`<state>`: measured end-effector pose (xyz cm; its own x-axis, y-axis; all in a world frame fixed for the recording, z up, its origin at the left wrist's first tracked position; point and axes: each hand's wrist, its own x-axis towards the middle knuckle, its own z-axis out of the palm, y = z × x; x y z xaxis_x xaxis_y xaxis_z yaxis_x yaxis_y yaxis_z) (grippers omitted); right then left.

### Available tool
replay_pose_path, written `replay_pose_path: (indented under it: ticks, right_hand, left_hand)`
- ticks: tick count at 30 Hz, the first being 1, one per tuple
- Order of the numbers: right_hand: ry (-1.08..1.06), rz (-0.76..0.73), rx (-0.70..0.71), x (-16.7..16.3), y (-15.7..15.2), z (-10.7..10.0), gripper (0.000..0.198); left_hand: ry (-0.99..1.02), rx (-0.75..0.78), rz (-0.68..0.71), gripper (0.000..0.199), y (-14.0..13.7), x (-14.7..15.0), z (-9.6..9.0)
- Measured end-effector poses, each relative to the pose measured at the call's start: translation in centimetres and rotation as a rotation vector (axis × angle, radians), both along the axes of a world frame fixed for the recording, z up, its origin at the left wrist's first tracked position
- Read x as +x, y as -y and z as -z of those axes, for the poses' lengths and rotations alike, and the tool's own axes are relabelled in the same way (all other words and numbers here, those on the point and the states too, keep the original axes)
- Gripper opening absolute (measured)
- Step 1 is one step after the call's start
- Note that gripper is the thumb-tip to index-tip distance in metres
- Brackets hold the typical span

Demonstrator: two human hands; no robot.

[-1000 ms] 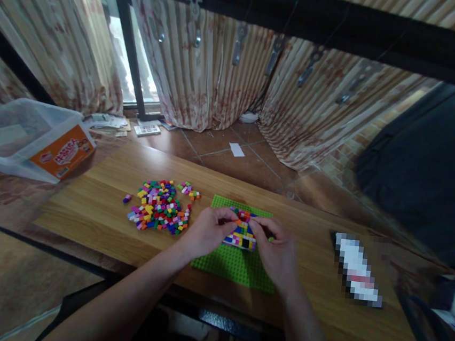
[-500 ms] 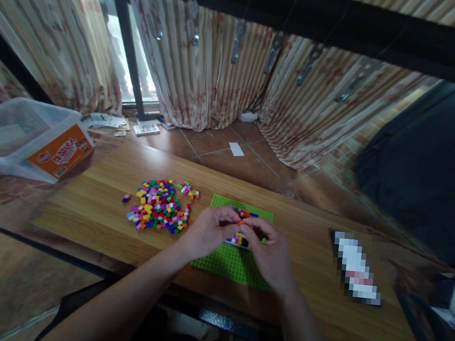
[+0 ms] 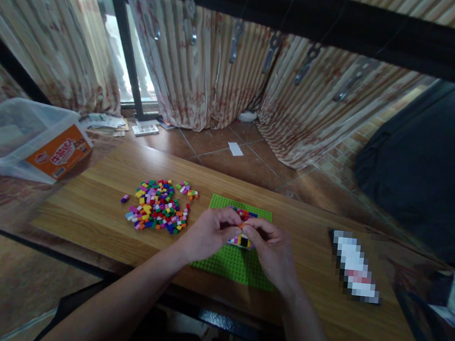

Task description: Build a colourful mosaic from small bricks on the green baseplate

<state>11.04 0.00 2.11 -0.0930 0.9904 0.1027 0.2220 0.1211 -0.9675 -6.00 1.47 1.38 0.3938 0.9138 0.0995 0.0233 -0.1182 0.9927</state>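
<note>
Over a green studded baseplate my two hands meet at the fingertips. My left hand is closed in a pinch on a small orange toy brick. The fingers of my right hand are pinched on the same brick from the other side, hiding most of it. Right under the fingers is a block of multicoloured bricks on the baseplate, with black, yellow, white and pink ones showing. Its middle is covered by my hands. Beyond the fingertips shows a row of red and blue bricks.
Left of the baseplate, a pile of loose coloured bricks lies on the wooden table, with one purple piece apart. A clear plastic box stands at far left. A pixelated flat object lies on the right.
My right hand has shifted slightly, uncovering more of the black and yellow bricks below. Both hands keep their pinch on the orange brick. The whole view has moved a little.
</note>
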Motion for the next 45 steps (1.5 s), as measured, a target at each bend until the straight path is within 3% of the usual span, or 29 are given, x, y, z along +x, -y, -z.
replay_pose_path:
  ticks: [5,9,16,24,30,40,45]
  right_hand:
    - [-0.089,-0.017,-0.045,0.2,-0.2,0.0,0.016]
    - [-0.100,0.052,-0.055,1.1,-0.5,0.1,0.015]
    - [0.053,0.224,0.077,3.5,-1.1,0.2,0.015]
    - [0.269,0.127,0.105,3.1,-1.4,1.9,0.018]
    - [0.377,0.158,0.118,2.8,-1.4,2.5,0.014]
    - [0.293,0.201,0.075,2.3,-1.7,2.9,0.014]
    - [0.161,0.264,-0.064,2.1,-1.9,3.2,0.023]
  left_hand:
    - [-0.049,0.042,0.039,0.011,0.1,-0.2,-0.4]
    - [-0.060,0.033,0.040,0.010,0.1,-0.1,-0.3]
    - [-0.093,-0.015,-0.090,0.009,-0.5,-0.3,0.3]
    - [-0.214,0.002,-0.121,0.013,-0.8,-0.5,0.4]
    - [-0.238,0.019,-0.123,0.014,-0.8,-0.6,0.5]
    - [-0.233,0.027,-0.125,0.014,-0.7,-0.6,0.4]
    - [-0.259,0.042,-0.115,0.015,-0.7,-0.7,0.7]
